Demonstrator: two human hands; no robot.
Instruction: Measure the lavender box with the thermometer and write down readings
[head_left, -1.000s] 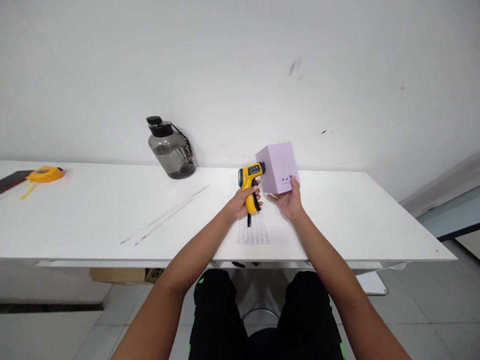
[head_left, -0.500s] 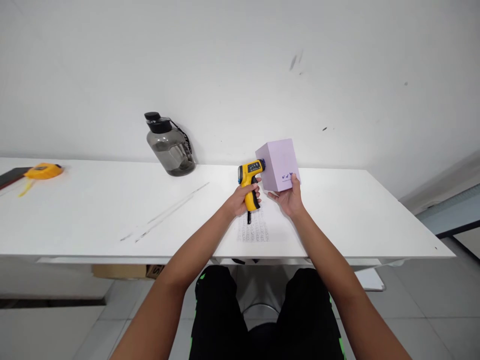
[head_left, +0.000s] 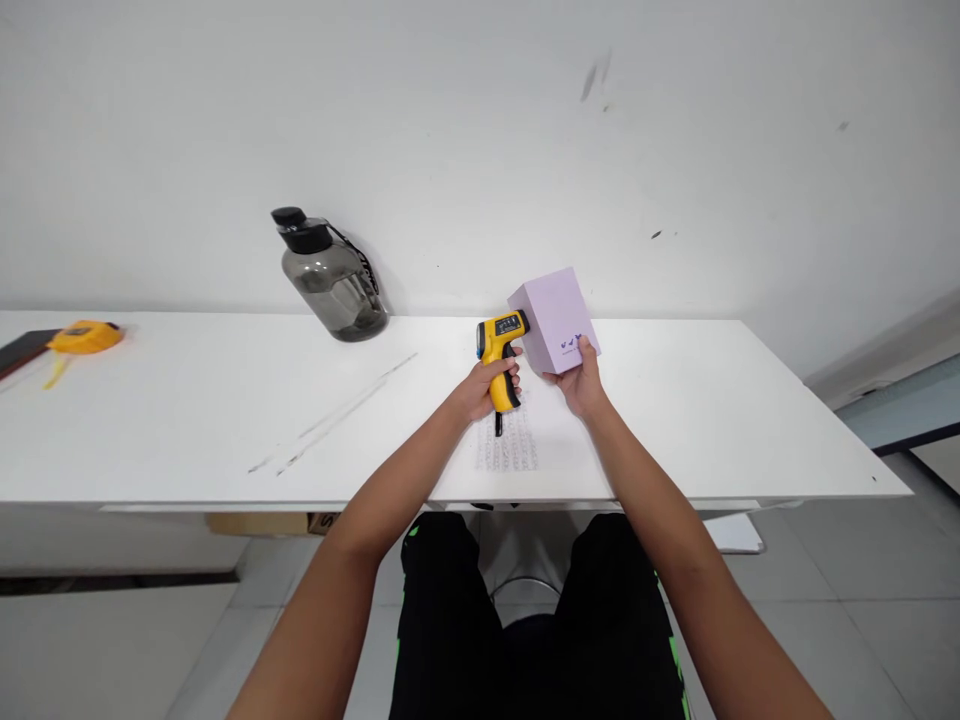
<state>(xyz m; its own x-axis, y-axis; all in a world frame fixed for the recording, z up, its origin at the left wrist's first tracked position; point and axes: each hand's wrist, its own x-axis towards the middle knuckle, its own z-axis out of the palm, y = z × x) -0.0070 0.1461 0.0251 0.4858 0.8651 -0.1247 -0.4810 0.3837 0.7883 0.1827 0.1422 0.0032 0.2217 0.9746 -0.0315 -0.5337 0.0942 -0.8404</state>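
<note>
**Thermometer [head_left: 497,350] in the left grip [head_left: 478,388], purple box [head_left: 561,318] in the right grip [head_left: 580,385]**

The left grip is closed around the thermometer's yellow and black handle, the thumb lying across its near side and the fingers wrapped around the trigger side. The thermometer's nose points right, at the left face of the purple box; whether the two touch cannot be told. A short black strap [head_left: 499,424] hangs from the base of the handle.

The right grip is spread as wide as the lower end of the box and has hold of it there, the thumb on the front face beside small dark printed figures [head_left: 571,342] and the fingers underneath. The box is tilted, near the back edge of the tabletop [head_left: 675,420].

Below the thermometer, rows of faint grey marks [head_left: 506,452] run toward the front edge. To the left, long dark streaks [head_left: 337,418] cross the white surface. Behind them, near the wall [head_left: 450,150], is a smoky see-through bottle [head_left: 334,290] with a black lid and a carry strap. At the far left lies a yellow tape measure [head_left: 86,337], next to a dark flat object [head_left: 26,350] cut off by the picture's edge.

Under the tabletop are the person's legs in black trousers [head_left: 450,640] with green accents, a cardboard box [head_left: 259,523] and grey floor tiles [head_left: 802,570].
</note>
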